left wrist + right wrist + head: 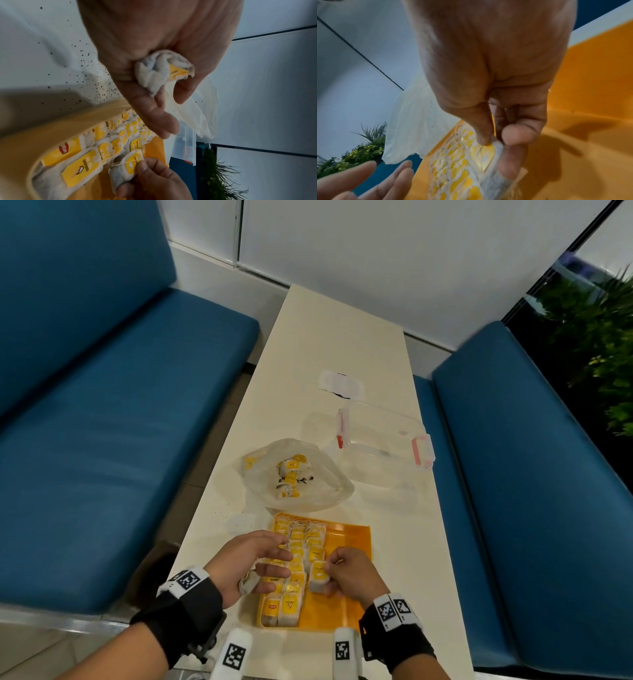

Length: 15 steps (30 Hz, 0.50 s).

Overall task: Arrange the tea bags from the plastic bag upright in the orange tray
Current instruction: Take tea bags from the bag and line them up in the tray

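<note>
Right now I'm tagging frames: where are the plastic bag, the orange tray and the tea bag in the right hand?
plastic bag [329, 491], head view, clear near edge.
orange tray [352, 542], head view, bare floor.
tea bag [318, 575], head view, yellow label.

Both forearms are bare down to the wrists, where each wears a wide black fabric wrist strap. On the left wrist strap [181, 611] sits a white block [186, 579] printed with black square fiducial markers; the right wrist strap [394, 642] carries a similar white block [394, 609] showing two such markers side by side. A dark bracket juts from the left strap's inner edge. Two white posts, each bearing a black-and-white marker [234, 657], stand at the bottom of the head view
</note>
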Tool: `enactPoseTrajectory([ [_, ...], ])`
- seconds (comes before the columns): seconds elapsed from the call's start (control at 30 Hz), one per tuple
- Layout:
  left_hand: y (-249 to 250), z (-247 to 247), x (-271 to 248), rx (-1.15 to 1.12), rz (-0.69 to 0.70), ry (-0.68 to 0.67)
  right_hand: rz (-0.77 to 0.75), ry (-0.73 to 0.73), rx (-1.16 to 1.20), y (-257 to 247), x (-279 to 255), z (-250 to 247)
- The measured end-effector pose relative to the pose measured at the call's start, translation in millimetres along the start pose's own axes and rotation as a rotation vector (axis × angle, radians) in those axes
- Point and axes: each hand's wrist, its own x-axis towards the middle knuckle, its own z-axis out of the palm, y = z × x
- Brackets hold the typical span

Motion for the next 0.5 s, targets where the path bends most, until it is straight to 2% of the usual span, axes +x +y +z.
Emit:
enactPoseTrajectory([
  [0.13, 0, 0, 0, -0.009, -0.006, 0.005, 0.028, -0.017, 0.024, 2, 6, 9],
  [0.5, 2, 0, 0, -0.066, -0.057, 0.027, 0.056, 0.132, 0.137, -7, 17, 20],
])
